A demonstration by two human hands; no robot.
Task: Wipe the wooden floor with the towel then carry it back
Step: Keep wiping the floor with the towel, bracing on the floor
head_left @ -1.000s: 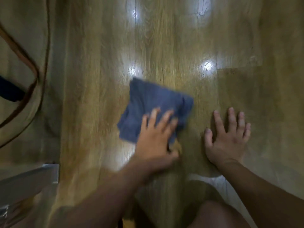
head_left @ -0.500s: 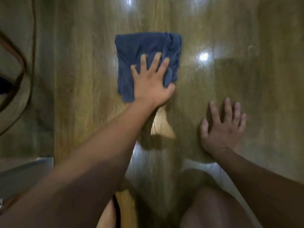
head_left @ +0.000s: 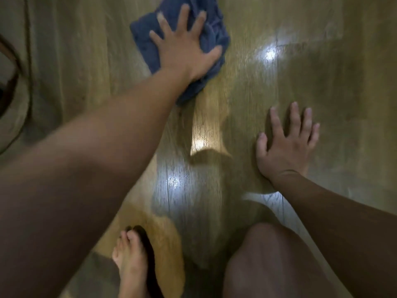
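A dark blue towel [head_left: 214, 37] lies bunched on the glossy wooden floor [head_left: 322, 61] at the top middle of the view. My left hand [head_left: 184, 48] presses flat on it with fingers spread, arm stretched far forward. My right hand [head_left: 285, 145] rests palm down on the bare floor to the right, fingers straight and spread, holding nothing. The towel's middle is hidden under my left hand, and its far edge is cut off by the frame.
My bare left foot [head_left: 131, 261] stands on the floor at the bottom, my right knee [head_left: 262, 259] beside it. A beige rug with a dark curved border [head_left: 15, 87] lies at the left edge. Bright light reflections dot the boards.
My left hand has pushed the towel forward, away from me, from near my right hand to arm's length. The towel has bunched up. My right hand has stayed planted on the floor.
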